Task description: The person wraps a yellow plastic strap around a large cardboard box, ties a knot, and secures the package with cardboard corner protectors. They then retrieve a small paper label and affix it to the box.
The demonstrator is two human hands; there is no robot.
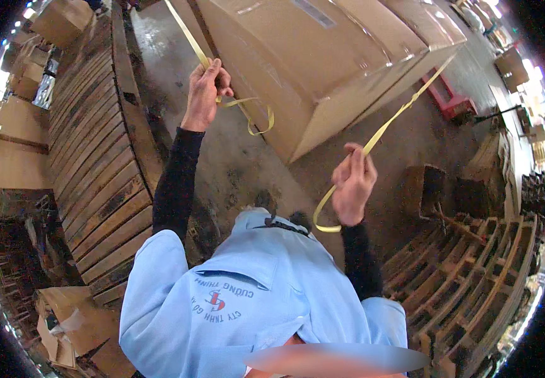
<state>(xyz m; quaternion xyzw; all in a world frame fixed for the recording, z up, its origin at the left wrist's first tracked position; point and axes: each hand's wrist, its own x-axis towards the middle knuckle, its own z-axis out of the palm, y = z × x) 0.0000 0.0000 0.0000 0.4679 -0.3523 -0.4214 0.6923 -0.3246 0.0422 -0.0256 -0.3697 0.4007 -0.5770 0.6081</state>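
A large brown cardboard box with clear tape stands in front of me. My left hand, raised left of the box, is closed around a yellow strap. The strap runs taut upward out of view, and its loose end curls beside the box's near left edge. To the right, my right hand grips another length of yellow strap, stretched tight toward the box's far right corner. Its loose tail loops below my fingers. Whether both lengths belong to one strap cannot be seen.
Wooden slats of a long pallet-like stack run along my left. Several pallets lie at the lower right. An open carton and a red metal piece are on the right. Torn cardboard lies at the lower left.
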